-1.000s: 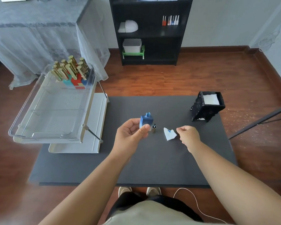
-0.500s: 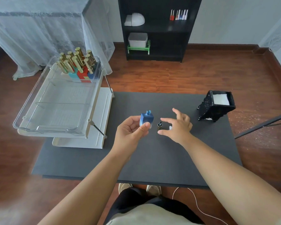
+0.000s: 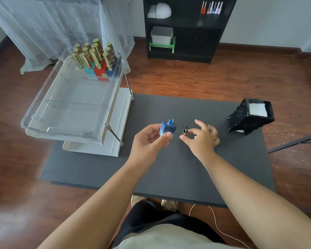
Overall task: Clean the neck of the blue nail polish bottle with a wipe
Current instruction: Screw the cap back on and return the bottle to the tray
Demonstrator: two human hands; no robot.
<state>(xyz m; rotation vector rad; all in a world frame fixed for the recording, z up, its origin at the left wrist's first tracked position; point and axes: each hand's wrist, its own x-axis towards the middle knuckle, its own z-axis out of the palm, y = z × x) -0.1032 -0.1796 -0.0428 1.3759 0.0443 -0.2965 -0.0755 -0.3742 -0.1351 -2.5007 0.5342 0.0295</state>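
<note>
Nearest the viewer, both forearms reach out over the dark mat (image 3: pixel 169 168) toward twelve o'clock. The left hand (image 3: pixel 149 141) holds the blue nail polish bottle (image 3: pixel 167 129) just above the mat's middle, thumb across its front face and fingers curled behind it; the bottle is uncapped and leans a little, its threaded neck (image 3: pixel 171 121) pointing up and away. At three o'clock of the bottle, the right hand (image 3: pixel 202 139) hovers low with its fingers spread and loosely curved, thumb and forefinger parted on either side of the small cap with its brush (image 3: pixel 185 131), which stands on the mat; whether they touch it yet I cannot tell, and nothing is clearly gripped. No wipe is visible in either hand. Farther out at two o'clock sits the black holder (image 3: pixel 248 119) with white wipes in it. At ten o'clock stands a clear tray (image 3: pixel 70 105) carrying gold-capped bottles (image 3: pixel 95 56), and beyond, a black shelf (image 3: pixel 183 29). The risks, as I judge them: the open bottle tipping further and spilling polish, or the spread fingers knocking the cap over and smearing its wet brush on the mat.
</note>
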